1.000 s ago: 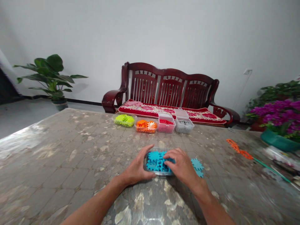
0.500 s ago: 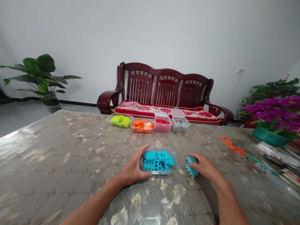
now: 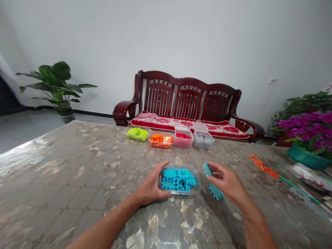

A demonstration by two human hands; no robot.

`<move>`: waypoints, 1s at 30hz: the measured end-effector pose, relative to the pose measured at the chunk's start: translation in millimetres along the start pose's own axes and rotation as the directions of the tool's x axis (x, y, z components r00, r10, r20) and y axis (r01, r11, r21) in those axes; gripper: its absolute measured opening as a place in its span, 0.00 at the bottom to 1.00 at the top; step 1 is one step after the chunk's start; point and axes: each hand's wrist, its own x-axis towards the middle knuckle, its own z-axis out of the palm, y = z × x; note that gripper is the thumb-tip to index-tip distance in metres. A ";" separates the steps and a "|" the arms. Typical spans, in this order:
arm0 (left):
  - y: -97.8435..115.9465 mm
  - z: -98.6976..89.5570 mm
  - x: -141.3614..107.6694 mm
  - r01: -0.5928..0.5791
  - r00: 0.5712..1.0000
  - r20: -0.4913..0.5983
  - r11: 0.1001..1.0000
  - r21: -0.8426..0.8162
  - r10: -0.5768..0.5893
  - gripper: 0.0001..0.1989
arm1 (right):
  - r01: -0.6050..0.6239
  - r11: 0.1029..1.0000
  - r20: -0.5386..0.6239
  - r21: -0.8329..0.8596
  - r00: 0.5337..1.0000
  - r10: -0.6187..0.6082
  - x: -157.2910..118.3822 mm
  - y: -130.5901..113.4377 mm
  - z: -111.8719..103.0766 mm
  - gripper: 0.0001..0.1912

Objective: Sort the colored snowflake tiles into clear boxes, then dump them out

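Observation:
My left hand (image 3: 155, 182) grips the left end of a clear plastic box (image 3: 199, 183), thumb at its near side and fingers at its far side. Blue toothed building pieces (image 3: 178, 178) fill the box. To the right of it, my right hand (image 3: 225, 178) pinches one blue toothed piece (image 3: 207, 169), held tilted between thumb and fingers. Beneath that hand another blue piece (image 3: 215, 192) lies on the table.
Boxes of yellow-green pieces (image 3: 138, 134), orange pieces (image 3: 160, 140), red pieces (image 3: 183, 137) and grey pieces (image 3: 203, 140) stand in a row behind. An orange strip (image 3: 264, 166) on a green stick and a flower pot (image 3: 308, 156) are at the right. Beyond the table (image 3: 77, 180) is a wooden bench (image 3: 186, 93).
My right hand has lifted one blue piece, uncovering another on the table below. My left hand stays on the box. The whole view has shifted slightly.

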 end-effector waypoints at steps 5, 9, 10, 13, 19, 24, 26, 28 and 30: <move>-2.0 2.5 0.7 -0.029 1.000 -0.007 0.999 -0.020 0.029 0.52 | 0.310 0.950 0.183 -0.033 0.937 -0.299 -3.1 -71.0 16.2 0.23; -5.0 4.0 0.8 -0.071 0.997 -0.020 0.997 -0.009 0.070 0.52 | 0.504 0.861 0.391 -0.066 0.807 -0.442 1.0 -98.5 36.5 0.24; -5.3 4.2 0.8 -0.078 0.997 -0.022 0.997 -0.005 0.078 0.52 | 0.534 0.844 0.428 -0.056 0.776 -0.463 2.1 -99.9 41.7 0.24; -4.1 4.2 0.7 -0.083 0.996 -0.024 0.997 0.002 0.083 0.52 | 0.552 0.833 0.465 -0.032 0.746 -0.477 3.4 -95.8 54.1 0.21; -0.4 3.7 1.4 -0.064 0.998 -0.020 0.997 0.034 0.065 0.52 | 0.526 0.850 0.442 -0.021 0.768 -0.464 -2.5 -90.2 65.0 0.16; -0.6 3.6 1.3 -0.048 0.999 -0.013 0.998 0.032 0.049 0.52 | 0.485 0.874 0.354 -0.030 0.823 -0.444 3.8 -80.7 53.0 0.14; -1.5 3.4 1.1 -0.041 0.999 -0.014 0.999 0.024 0.041 0.52 | 0.359 0.924 0.276 -0.128 0.908 -0.315 9.1 -62.4 37.5 0.14; -2.6 3.1 1.0 -0.036 0.999 -0.011 0.999 0.016 0.036 0.51 | 0.190 0.945 0.198 -0.267 0.970 -0.139 10.6 -37.0 20.1 0.17; -3.8 2.8 1.2 -0.035 0.999 -0.007 0.999 0.008 0.035 0.50 | 0.042 0.916 0.144 -0.399 0.989 0.018 5.6 -10.2 6.2 0.21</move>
